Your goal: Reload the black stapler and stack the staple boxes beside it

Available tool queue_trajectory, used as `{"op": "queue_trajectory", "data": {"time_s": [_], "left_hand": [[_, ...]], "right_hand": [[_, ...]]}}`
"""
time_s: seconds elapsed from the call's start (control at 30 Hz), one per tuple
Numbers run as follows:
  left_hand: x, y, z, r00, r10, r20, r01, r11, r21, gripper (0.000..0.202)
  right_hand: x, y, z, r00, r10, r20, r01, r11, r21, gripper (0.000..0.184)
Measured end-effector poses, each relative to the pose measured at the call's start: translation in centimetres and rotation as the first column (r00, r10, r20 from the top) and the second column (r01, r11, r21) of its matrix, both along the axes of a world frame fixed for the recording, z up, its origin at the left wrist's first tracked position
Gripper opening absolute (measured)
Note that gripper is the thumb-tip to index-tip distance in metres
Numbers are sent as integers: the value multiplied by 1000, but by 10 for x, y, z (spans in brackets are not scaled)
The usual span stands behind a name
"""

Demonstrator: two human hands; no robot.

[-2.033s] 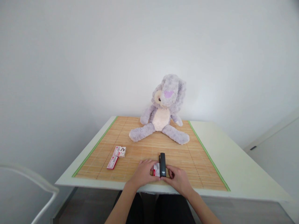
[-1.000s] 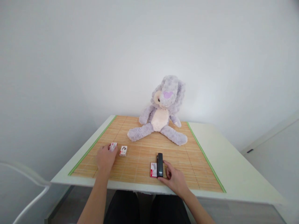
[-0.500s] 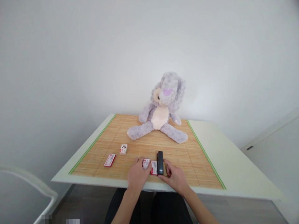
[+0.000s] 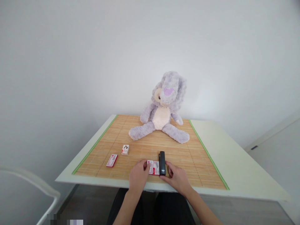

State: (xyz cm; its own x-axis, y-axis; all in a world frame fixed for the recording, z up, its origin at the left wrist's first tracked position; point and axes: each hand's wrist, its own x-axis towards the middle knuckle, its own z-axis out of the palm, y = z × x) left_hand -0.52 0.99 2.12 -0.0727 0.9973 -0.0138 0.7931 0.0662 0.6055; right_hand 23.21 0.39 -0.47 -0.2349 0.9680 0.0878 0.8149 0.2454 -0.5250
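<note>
A black stapler (image 4: 162, 162) lies on the bamboo mat (image 4: 187, 162) near the table's front edge. Two small red-and-white boxes lie side by side just left of it: the left box (image 4: 150, 165) and the right box (image 4: 156, 168), which touches the stapler. My left hand (image 4: 138, 177) has its fingertips closed on the left box. My right hand (image 4: 177, 178) grips the stapler's near end, with fingers along its right side and the thumb at its front.
Two more small boxes lie on the mat's left part, a flat red one (image 4: 112, 160) and a white one (image 4: 125, 149). A grey plush bunny (image 4: 164, 114) sits at the mat's far edge. The white table (image 4: 239, 168) extends right. A white chair rail (image 4: 35, 184) stands at the lower left.
My left hand reached out to the boxes at the left, took one and brought it beside the box next to the stapler. My right hand stayed on the stapler.
</note>
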Motion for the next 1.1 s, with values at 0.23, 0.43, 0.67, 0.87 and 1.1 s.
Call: {"op": "queue_trajectory", "data": {"time_s": [0.23, 0.43, 0.67, 0.87, 1.1], "left_hand": [[3, -4, 4, 1000, -3, -11, 3, 1000, 17, 28], [4, -6, 2, 1000, -3, -2, 3, 999, 36, 28], [2, -3, -2, 999, -18, 27, 17, 998, 64, 27], [-1, -1, -6, 997, -46, 61, 41, 996, 83, 29], [-18, 4, -9, 990, -79, 119, 69, 993, 91, 38]], "right_hand": [[-3, -1, 2, 1000, -20, 9, 20, 1000, 5, 64], [-4, -1, -1, 999, -43, 29, 41, 998, 40, 60], [-6, -1, -2, 997, -61, 48, 59, 997, 49, 61], [-6, -1, -1, 997, -63, 44, 62, 997, 37, 61], [-4, 1, -4, 998, -54, 35, 53, 998, 39, 64]]}}
